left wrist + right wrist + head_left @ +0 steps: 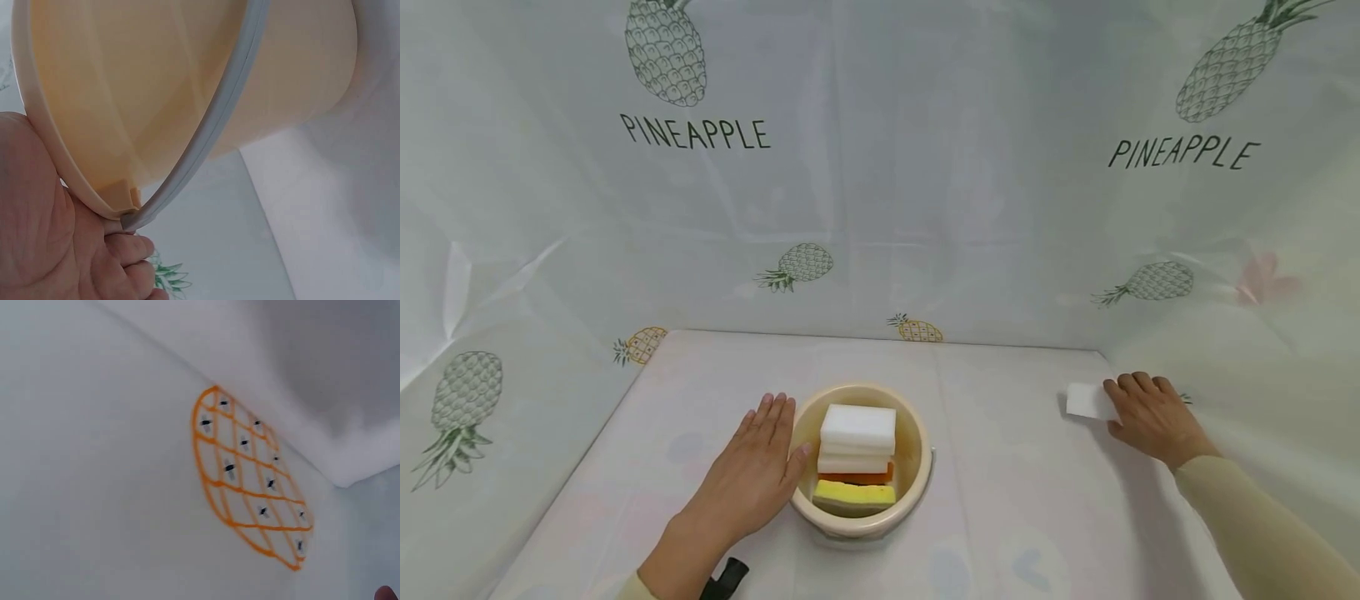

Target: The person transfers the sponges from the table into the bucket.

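A cream bucket (921,475) stands on the table, with a stack inside: white sponge blocks (859,427) on top, an orange piece (880,477) below them, and a yellow sponge (853,493) nearest me. My left hand (748,475) rests against the bucket's left rim, fingers straight and thumb over the edge. In the left wrist view its palm (44,231) touches the rim beside the grey handle's (215,119) joint. Far to the right, my right hand (1153,417) holds a white block (1086,402) that looks like a sponge, by its right end.
A pale patterned table (1015,467) spreads around the bucket. Plastic sheeting (925,183) printed with pineapples rises behind and at both sides. Near my left forearm lies a black object (727,577), partly hidden. A fingertip (386,592) shows at the right wrist view's corner.
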Demonstrator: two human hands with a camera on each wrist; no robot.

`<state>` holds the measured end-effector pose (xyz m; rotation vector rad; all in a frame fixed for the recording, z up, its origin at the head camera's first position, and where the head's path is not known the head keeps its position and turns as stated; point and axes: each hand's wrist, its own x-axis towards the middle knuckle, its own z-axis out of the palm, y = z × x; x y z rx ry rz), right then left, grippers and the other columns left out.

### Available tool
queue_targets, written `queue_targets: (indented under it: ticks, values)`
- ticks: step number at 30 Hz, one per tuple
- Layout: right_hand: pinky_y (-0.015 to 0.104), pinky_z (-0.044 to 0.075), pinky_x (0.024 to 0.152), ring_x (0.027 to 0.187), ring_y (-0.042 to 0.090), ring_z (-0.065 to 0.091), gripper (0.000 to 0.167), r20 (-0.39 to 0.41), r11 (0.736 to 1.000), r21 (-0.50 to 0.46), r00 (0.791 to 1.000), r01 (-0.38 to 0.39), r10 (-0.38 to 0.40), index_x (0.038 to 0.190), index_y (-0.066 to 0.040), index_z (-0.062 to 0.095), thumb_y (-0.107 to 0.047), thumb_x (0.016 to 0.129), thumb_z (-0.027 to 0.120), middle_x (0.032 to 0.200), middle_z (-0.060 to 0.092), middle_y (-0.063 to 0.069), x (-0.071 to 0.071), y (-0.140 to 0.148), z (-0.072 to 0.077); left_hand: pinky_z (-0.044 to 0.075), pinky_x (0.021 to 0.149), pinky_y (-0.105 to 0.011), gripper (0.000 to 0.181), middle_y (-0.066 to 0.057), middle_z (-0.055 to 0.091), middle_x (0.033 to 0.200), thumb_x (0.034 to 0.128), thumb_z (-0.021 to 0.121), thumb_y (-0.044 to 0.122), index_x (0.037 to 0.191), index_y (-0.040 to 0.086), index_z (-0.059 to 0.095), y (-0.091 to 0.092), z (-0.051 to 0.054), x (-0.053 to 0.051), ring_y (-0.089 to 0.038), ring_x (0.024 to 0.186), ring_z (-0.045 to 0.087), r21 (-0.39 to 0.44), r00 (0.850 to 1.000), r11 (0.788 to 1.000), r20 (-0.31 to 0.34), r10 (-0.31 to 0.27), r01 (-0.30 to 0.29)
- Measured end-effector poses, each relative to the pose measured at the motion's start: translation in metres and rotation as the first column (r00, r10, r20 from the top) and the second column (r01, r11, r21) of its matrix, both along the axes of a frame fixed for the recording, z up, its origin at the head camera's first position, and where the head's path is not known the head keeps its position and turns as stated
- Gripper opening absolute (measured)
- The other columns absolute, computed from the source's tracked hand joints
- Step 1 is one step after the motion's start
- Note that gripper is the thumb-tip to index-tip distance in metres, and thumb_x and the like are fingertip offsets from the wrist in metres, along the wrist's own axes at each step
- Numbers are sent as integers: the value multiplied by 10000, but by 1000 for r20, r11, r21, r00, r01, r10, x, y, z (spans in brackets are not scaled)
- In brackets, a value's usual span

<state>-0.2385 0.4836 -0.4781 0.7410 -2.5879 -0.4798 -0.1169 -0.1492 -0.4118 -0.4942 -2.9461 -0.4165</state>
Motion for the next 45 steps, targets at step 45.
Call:
queue_targets:
  ticks: [45]
  values:
    - [574, 392, 849, 986, 440, 505, 663, -198, 920, -351, 974, -176, 111, 1170, 37, 539, -571, 908, 500, 1063, 577, 223, 14, -202, 65, 256, 1288, -594, 701, -288, 345, 1665, 1133, 442, 416, 1599, -97, 339, -1, -1, 1, -428, 1589, 270, -28, 1000, 1000, -25, 7, -8]
